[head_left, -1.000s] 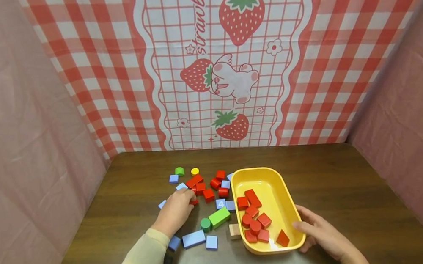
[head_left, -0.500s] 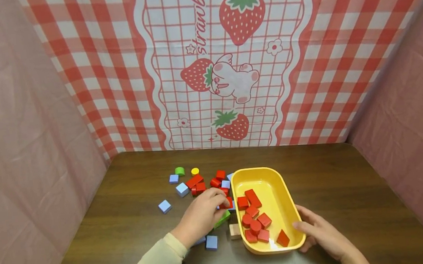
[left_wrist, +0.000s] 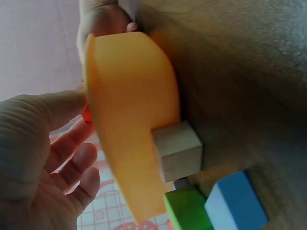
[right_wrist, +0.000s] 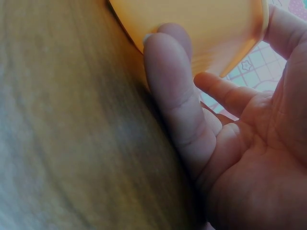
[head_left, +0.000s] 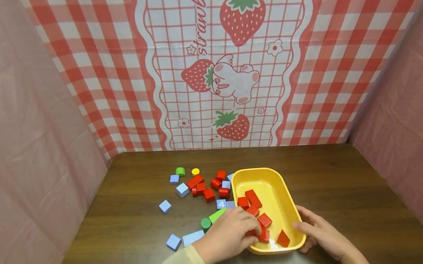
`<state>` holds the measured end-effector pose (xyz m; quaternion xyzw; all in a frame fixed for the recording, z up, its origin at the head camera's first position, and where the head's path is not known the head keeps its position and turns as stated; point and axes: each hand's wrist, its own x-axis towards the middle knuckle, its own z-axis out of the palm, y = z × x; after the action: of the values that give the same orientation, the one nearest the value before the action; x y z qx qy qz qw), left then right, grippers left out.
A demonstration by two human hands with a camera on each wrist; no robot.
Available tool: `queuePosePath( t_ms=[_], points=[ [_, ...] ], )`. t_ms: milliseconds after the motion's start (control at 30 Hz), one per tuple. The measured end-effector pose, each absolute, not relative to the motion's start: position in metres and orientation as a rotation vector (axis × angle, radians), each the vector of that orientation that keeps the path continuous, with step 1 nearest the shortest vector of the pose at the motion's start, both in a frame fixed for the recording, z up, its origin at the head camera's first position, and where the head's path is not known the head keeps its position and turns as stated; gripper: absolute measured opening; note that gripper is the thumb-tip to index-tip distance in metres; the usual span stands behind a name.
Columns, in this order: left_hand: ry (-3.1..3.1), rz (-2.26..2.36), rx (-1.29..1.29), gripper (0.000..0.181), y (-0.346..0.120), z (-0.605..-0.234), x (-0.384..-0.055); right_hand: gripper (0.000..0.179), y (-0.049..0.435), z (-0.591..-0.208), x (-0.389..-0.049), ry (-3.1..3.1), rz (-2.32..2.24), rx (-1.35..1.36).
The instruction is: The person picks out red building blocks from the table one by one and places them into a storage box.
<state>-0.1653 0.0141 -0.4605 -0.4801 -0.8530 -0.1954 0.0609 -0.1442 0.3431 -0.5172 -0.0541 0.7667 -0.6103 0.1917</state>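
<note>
**Red block carried to the tray**

On the left of the surface [head_left: 128, 216], blue blocks [head_left: 165, 206] lie scattered, with a small green piece [head_left: 180, 172] and a yellow disc [head_left: 195, 172] at the back. Just right of these, several loose red blocks [head_left: 209, 195] form a rough cluster. Nearer the front are a green cylinder [head_left: 206, 224] and a partly hidden green block [head_left: 216, 215].

The left hand [head_left: 227, 234] has just swung right, from that cluster to the near-left side of the tray [head_left: 268, 186]. Thumb and finger pinch a red block [left_wrist: 87, 114], only a sliver of it showing; whether it touches the blocks below cannot be told. A wooden block [left_wrist: 178, 151] sits beside the tray's outer wall.

The tray has stayed put, right of the middle. Every block visible in it is red, such as the red wedge [head_left: 283, 239], so this looks like one more red added to the collection, with the loose ones left to gather.

Farthest right, the right hand [head_left: 322, 232] grips the tray's near corner, thumb over the rim, fingers outside, as it did a second ago.
</note>
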Motion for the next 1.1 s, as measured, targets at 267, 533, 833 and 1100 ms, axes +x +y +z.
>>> queuePosePath(
  t_ms=[267,533,833,1100],
  points=[
    [-2.608,-0.510,-1.442,0.005,0.016,-0.467,-0.166,0.072,0.344,-0.518,-0.145,2.154,-1.719,-0.181],
    [-2.617,-0.666,-1.315,0.015,0.004,-0.468,-0.176,0.072,0.344,-0.517,-0.145,2.141,-1.711,-0.162],
    [-2.834,-0.633,-0.694,0.040,-0.030,-0.479,-0.218,0.072,0.344,-0.517,-0.144,2.141,-1.717,-0.191],
    [-2.965,-0.593,-0.629,0.024,-0.037,-0.491,-0.230,0.072,0.344,-0.518,-0.144,2.134,-1.722,-0.185]
  ],
)
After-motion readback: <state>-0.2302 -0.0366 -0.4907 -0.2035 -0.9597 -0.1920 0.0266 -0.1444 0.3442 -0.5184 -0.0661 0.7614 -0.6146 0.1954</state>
